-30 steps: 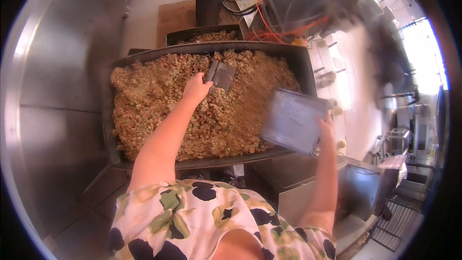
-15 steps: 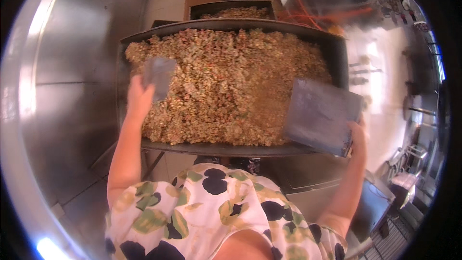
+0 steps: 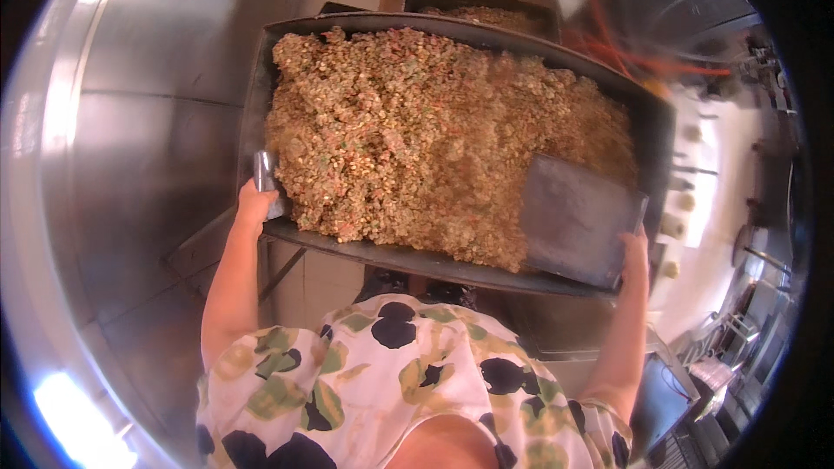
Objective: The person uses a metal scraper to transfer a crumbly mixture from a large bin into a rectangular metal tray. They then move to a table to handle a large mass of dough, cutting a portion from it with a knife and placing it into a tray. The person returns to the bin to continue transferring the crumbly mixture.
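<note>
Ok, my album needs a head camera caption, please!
Left hand with a small scraper, right hand with a flat sheet, at a tray of crumbly mix.

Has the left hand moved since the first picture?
Yes: against the dark tray, the left hand has moved left and nearer the person, from over the heap to the tray's near-left corner.

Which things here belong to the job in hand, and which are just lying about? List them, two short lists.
In the job:
- small scraper, in the left hand
- flat grey panel, in the right hand
- crumbly mix
- large dark trough holding it

Apparently just lying about:
- orange cord, blurred
</note>
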Demonstrator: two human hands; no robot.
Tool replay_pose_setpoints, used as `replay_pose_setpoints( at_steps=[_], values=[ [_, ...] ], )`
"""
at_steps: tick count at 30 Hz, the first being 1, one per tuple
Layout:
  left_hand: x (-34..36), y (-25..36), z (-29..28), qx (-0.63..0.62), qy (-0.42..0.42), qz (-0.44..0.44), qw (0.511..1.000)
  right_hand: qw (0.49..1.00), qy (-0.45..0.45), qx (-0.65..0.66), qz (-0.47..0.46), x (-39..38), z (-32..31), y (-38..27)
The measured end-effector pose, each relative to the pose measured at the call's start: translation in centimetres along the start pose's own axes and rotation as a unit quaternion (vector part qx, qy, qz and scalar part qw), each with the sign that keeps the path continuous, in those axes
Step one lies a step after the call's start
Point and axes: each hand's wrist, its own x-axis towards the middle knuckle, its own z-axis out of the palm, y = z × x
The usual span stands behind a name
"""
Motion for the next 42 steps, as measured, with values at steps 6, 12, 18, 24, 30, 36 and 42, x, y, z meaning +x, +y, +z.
replay_pose_setpoints(
  at_steps=[6,12,18,24,30,36,42],
  values=[
    [0.3,-0.2,0.2,-0.024,-0.051,-0.018,0.998,0.999,-0.031,0.043,0.009,1.5,0.7,3.2],
    [-2.4,2.2,5.0,-0.075,-0.071,-0.036,0.994,0.998,-0.013,0.056,0.023,1.4,2.4,4.4],
    [-4.2,4.1,8.4,-0.082,-0.082,-0.002,0.993,1.0,0.019,0.013,0.008,2.1,1.8,4.3],
    [-8.8,7.8,19.0,0.132,-0.163,0.174,0.962,0.999,0.001,0.041,0.011,2.3,1.8,6.7],
    [-12.1,12.5,27.1,0.245,-0.187,0.467,0.829,0.998,-0.003,0.054,0.034,1.7,2.3,5.4],
    [-10.1,17.8,14.7,0.199,-0.086,0.22,0.951,0.999,-0.008,0.023,0.045,2.8,1.6,6.3],
    [3.5,13.0,3.7,0.267,0.211,0.208,0.917,0.994,-0.017,0.088,0.069,2.4,1.9,5.6]
  ],
)
